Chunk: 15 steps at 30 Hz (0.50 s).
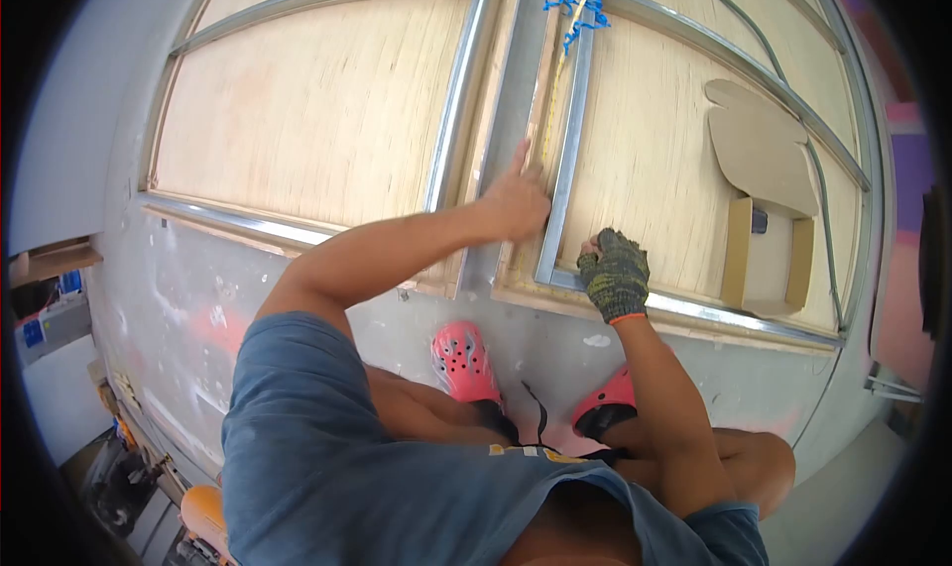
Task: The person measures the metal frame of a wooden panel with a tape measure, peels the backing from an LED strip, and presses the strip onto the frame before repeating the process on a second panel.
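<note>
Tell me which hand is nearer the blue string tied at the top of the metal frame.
Left. The bare left hand presses on the frame strip below the blue string, finger pointing up toward it. The gloved right hand sits lower, at the frame's bottom corner.

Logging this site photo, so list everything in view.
plywood panels: two, tan, flat on the floor
metal frame strips: several, silver, on the panels
tape measure blade: one, yellow, along the centre strip
blue string: one, top centre
cardboard pieces: tan, on the right-hand panel
clogs: two, pink, on the concrete
left hand: bare, pressing on the tape
right hand: in a dark knit glove, gripping the frame's corner
</note>
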Each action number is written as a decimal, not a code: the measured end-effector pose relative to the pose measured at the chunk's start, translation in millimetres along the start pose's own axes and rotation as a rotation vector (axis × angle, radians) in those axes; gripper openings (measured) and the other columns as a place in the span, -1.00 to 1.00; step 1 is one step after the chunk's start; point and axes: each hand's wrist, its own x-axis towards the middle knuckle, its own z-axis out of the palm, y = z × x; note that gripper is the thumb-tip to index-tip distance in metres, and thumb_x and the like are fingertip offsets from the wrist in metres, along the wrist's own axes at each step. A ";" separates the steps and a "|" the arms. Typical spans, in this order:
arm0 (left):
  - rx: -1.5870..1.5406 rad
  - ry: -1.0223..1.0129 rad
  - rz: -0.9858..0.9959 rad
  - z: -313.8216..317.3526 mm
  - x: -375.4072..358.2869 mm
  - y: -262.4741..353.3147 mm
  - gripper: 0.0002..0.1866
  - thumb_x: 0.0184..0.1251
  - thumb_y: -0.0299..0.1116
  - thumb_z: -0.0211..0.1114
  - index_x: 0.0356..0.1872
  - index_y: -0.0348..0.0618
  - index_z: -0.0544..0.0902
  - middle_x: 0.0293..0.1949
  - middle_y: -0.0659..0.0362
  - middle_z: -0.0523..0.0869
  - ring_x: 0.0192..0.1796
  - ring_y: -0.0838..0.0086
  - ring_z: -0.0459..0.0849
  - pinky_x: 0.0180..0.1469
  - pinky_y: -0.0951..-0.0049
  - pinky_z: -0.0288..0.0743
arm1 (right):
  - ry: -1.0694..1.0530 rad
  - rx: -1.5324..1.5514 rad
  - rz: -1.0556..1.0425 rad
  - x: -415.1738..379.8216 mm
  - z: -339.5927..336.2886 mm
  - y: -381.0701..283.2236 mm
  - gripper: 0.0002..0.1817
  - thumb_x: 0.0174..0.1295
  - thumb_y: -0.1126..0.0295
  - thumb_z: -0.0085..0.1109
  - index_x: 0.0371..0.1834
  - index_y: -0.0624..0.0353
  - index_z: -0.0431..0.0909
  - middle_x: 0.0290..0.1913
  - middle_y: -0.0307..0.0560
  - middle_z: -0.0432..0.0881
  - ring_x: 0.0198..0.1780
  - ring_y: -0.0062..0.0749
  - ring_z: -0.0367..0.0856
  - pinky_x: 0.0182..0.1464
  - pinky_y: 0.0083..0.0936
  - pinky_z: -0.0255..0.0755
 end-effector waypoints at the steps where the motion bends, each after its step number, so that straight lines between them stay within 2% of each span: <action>1: 0.025 0.188 -0.032 5.6 13.8 -17.6 -0.67 0.31 -0.29 0.20 -0.14 -0.24 0.85 0.16 -0.06 0.74 0.48 -0.06 0.43 0.58 -0.59 -0.19 | 0.003 0.001 -0.005 1.1 -0.9 -0.6 -0.73 0.35 0.12 0.23 -0.16 0.07 0.67 -0.17 0.00 0.74 -0.05 0.00 0.70 0.12 -0.03 0.46; 2: 0.027 0.189 -0.032 14.0 29.9 -36.0 -0.67 0.31 -0.29 0.20 -0.14 -0.24 0.85 0.16 -0.06 0.74 0.48 -0.06 0.43 0.58 -0.59 -0.19 | 0.008 0.002 -0.016 2.1 -1.1 -2.1 -0.74 0.35 0.11 0.23 -0.18 0.06 0.67 -0.18 -0.01 0.74 -0.06 0.01 0.70 0.11 -0.03 0.46; 4: 0.188 0.567 -0.146 18.5 58.8 -59.8 -0.65 0.33 -0.30 0.19 -0.06 -0.28 0.82 0.20 -0.07 0.71 0.50 -0.09 0.40 0.57 -0.59 -0.16 | 0.050 0.000 -0.048 1.0 -3.5 -4.4 -0.75 0.33 0.11 0.22 -0.24 0.04 0.66 -0.23 0.00 0.72 -0.12 0.02 0.68 0.05 -0.01 0.46; 5: 0.184 0.571 -0.130 15.9 66.9 -60.6 -0.65 0.33 -0.30 0.19 -0.06 -0.28 0.82 0.20 -0.07 0.71 0.50 -0.09 0.40 0.57 -0.59 -0.16 | 0.053 -0.004 -0.031 -1.3 -3.6 -4.8 -0.75 0.33 0.11 0.22 -0.24 0.04 0.66 -0.23 0.00 0.72 -0.12 0.02 0.68 0.05 -0.01 0.46; 7: 0.155 0.201 -0.224 -14.4 69.6 -56.9 -0.61 0.37 -0.28 0.16 0.03 -0.31 0.78 0.23 -0.11 0.69 0.54 -0.08 0.36 0.58 -0.58 -0.17 | 0.055 -0.025 -0.120 -0.9 -5.7 -0.9 -0.76 0.30 0.11 0.22 -0.27 0.03 0.65 -0.25 0.01 0.71 -0.14 0.03 0.67 0.01 0.01 0.46; 8: 0.151 0.157 -0.224 -17.2 67.9 -50.9 -0.60 0.40 -0.28 0.15 0.06 -0.31 0.77 0.27 -0.13 0.66 0.58 -0.03 0.33 0.60 -0.54 -0.18 | 0.068 -0.026 -0.107 1.7 -9.9 -0.8 -0.76 0.30 0.11 0.22 -0.27 0.03 0.65 -0.25 0.01 0.71 -0.14 0.03 0.67 0.01 0.01 0.46; 10: 0.244 0.243 -0.178 -3.8 61.3 -44.8 -0.63 0.43 -0.28 0.13 0.01 -0.28 0.81 0.21 -0.03 0.73 0.59 -0.09 0.29 0.61 -0.46 -0.10 | 0.026 0.005 -0.105 2.1 -16.9 -2.9 -0.76 0.28 0.11 0.21 -0.28 0.04 0.65 -0.24 0.02 0.71 -0.12 0.03 0.67 0.01 0.02 0.47; 13: 0.192 0.165 -0.120 -11.2 35.7 -37.2 -0.63 0.44 -0.26 0.15 0.03 -0.22 0.81 0.27 -0.04 0.70 0.59 -0.09 0.29 0.62 -0.45 -0.11 | 0.089 -0.019 -0.136 -0.2 -9.7 4.0 -0.76 0.27 0.11 0.22 -0.27 0.04 0.65 -0.22 0.04 0.72 -0.11 0.02 0.67 0.04 0.03 0.47; 15: 0.104 0.145 -0.087 -30.1 14.1 -25.3 -0.60 0.45 -0.21 0.19 0.13 -0.14 0.80 0.34 -0.04 0.66 0.60 -0.07 0.28 0.65 -0.40 -0.20 | -0.032 0.048 -0.070 6.8 -23.7 2.8 -0.71 0.22 0.07 0.27 -0.22 0.03 0.68 -0.18 0.06 0.73 -0.11 0.02 0.67 0.06 0.05 0.47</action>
